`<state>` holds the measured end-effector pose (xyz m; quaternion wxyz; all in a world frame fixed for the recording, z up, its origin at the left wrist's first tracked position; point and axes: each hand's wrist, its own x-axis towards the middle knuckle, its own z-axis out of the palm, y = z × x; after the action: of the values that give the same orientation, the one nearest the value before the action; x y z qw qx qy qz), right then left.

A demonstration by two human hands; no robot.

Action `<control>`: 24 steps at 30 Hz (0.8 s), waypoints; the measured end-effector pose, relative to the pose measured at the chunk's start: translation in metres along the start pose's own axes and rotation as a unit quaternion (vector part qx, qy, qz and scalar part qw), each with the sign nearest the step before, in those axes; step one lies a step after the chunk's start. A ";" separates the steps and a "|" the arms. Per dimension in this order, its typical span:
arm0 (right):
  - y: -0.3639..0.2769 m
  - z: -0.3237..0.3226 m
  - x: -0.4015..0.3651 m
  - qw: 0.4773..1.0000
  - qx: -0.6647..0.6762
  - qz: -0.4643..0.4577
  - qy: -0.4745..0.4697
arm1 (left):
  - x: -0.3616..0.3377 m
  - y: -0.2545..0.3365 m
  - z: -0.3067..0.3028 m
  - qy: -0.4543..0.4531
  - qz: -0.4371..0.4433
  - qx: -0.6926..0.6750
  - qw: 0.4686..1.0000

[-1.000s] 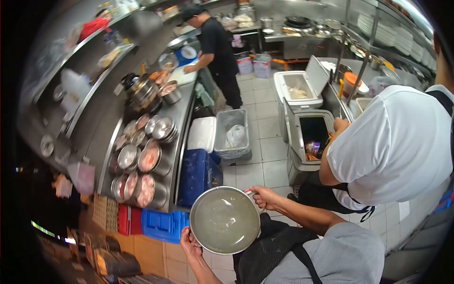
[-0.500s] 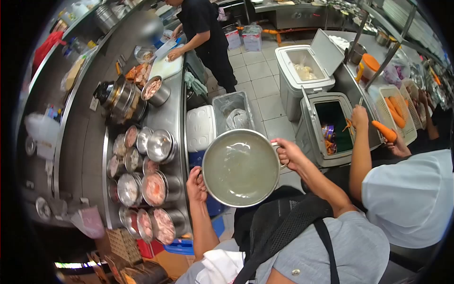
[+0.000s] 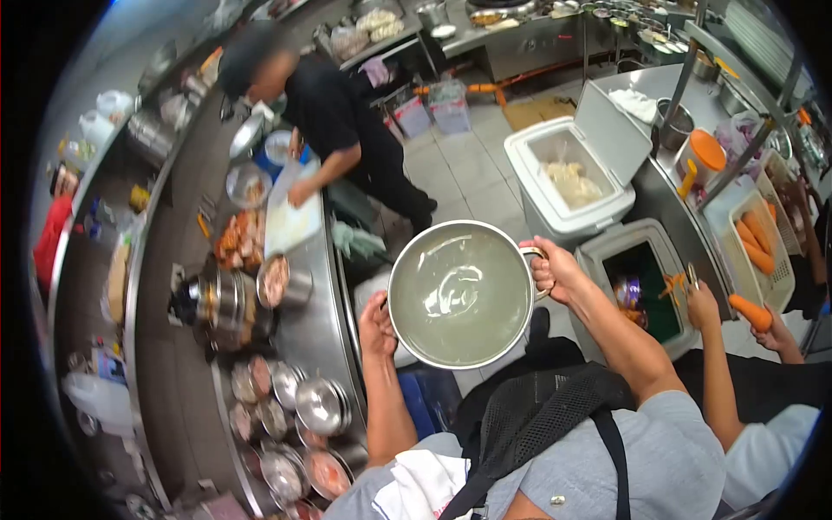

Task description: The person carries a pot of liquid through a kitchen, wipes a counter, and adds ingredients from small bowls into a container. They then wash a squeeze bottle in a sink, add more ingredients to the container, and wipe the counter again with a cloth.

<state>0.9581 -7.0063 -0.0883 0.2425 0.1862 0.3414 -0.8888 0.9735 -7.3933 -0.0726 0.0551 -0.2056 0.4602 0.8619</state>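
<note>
A wide two-handled metal pot (image 3: 461, 347) of cloudy, pale greenish liquid hangs in front of me over the floor, its surface rippled and catching the light. My right hand (image 3: 557, 272) is wrapped round the handle on the pot's right side. On the opposite side my left hand (image 3: 378, 328) is closed at the other handle, which is mostly hidden by the fingers. To the left of the pot runs a steel counter (image 3: 319, 325) with metal bowls of raw meat (image 3: 276, 279) and stacked bowls (image 3: 322, 406).
Ahead left, a co-worker in black (image 3: 342, 108) bends over a cutting board (image 3: 295, 212). At right, another person's hands hold a carrot (image 3: 750, 312) and a peeler over an open bin (image 3: 646, 247). A white lidded container (image 3: 568, 221) stands open beyond it. A blue bin (image 3: 432, 394) is below the pot.
My view has moved forward along the counter with the pot still in both hands. The liquid's ripples have shifted. The bowls now sit lower in view, and the co-worker in black appears more fully.
</note>
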 end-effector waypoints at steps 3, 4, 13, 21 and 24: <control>-0.055 -0.002 0.044 1.000 -0.003 -0.009 -0.011 | 0.052 0.012 0.044 -0.039 0.018 -0.001 0.999; -0.076 0.003 0.054 1.000 -0.011 -0.010 -0.007 | 0.066 0.019 0.057 -0.052 0.009 -0.017 0.998; -0.215 -0.002 0.171 0.999 0.008 -0.031 0.023 | 0.233 0.045 0.176 -0.026 -0.020 -0.005 0.999; -0.301 -0.008 0.275 0.994 0.031 -0.069 0.084 | 0.415 0.064 0.242 -0.077 -0.045 0.063 0.994; -0.331 -0.006 0.316 0.990 0.056 -0.083 0.098 | 0.487 0.077 0.266 -0.131 -0.083 0.040 0.987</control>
<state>0.5170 -6.8830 -0.0785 0.1225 0.2568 0.3271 -0.9012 0.4275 -7.2663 -0.0795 0.1946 -0.1261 0.4641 0.8549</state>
